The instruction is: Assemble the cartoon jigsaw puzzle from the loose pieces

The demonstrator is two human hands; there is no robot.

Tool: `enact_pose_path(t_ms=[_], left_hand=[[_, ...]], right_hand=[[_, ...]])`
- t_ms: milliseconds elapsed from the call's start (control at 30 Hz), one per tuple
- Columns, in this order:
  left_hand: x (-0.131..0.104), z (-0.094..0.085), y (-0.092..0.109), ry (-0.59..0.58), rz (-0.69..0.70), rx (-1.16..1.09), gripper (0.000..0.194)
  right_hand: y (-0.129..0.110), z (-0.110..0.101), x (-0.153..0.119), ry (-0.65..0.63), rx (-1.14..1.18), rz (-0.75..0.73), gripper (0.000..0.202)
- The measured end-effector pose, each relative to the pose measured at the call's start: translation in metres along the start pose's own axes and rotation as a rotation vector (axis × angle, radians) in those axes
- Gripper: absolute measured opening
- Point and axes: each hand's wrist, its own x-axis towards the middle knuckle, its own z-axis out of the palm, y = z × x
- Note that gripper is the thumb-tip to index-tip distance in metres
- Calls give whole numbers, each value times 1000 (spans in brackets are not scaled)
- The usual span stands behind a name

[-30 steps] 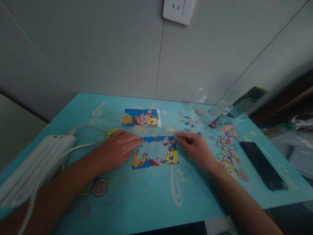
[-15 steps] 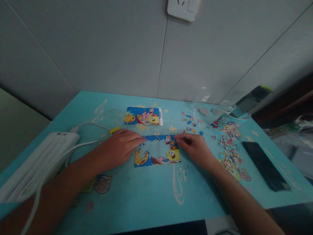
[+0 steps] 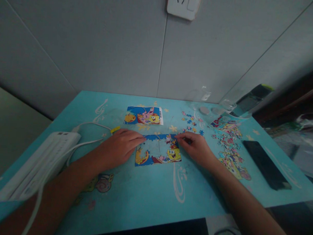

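Observation:
A partly assembled jigsaw puzzle (image 3: 173, 154) lies flat on the table, a cartoon border around a bare middle where the tabletop shows. My left hand (image 3: 122, 145) has its fingers pressed together at the puzzle's upper left corner. At the upper right corner, my right hand (image 3: 195, 146) is closed in a pinch on the edge, fingers curled. Behind the puzzle lies a picture card (image 3: 143, 115) with the same cartoon scene. Loose blue and pink puzzle pieces (image 3: 189, 129) are scattered beyond my right hand.
A larger heap of pieces (image 3: 231, 147) spreads on the right, beside a black phone (image 3: 266, 165). Clear plastic containers and a dark bottle (image 3: 254, 98) stand at the back right. A white power strip (image 3: 39, 164) with cables lies left. A dark flat object (image 3: 155, 230) sits at the front edge.
Almost nothing differs. Both hands keep their places at the puzzle's upper corners, and the view has shifted very slightly.

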Motion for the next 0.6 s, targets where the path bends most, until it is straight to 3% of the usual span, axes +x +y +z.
enact_pose_path(t_ms=[600], left_hand=[[1,-2,2,-21,-1,26,38]], right_hand=[[0,5,2,25,-38,-144,20]])
